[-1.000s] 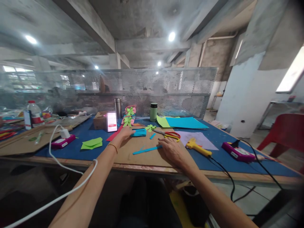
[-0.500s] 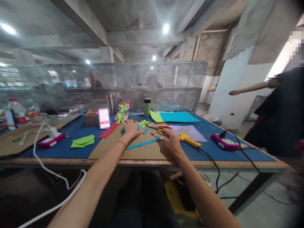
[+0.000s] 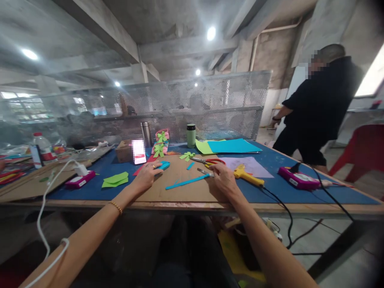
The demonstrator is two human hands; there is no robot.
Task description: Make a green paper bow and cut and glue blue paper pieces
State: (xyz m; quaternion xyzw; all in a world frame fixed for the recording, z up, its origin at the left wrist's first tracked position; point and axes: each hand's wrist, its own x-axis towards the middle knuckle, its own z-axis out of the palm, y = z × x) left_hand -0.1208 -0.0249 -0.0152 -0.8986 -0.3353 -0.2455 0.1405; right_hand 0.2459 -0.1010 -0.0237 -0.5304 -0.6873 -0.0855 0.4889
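Note:
My left hand is closed, with thumb and fingers pinching a blue paper piece over the left part of the cardboard sheet. My right hand is curled around a tool with a thin metal blade; its handle is hidden under the fingers. A long blue paper strip runs across the cardboard up to that blade. Just beyond the right hand lie scissors with red and yellow handles. A short blue strip and a green paper bow rest between the hands.
Right of my hand lies a yellow glue gun on purple paper. Blue sheets and a green bottle stand behind. A phone, green paper and purple power strips surround the cardboard. A person walks at the right.
My left hand has drawn back to the left with the blue paper piece. My right hand stays at the blade. The person at the right has come further into view.

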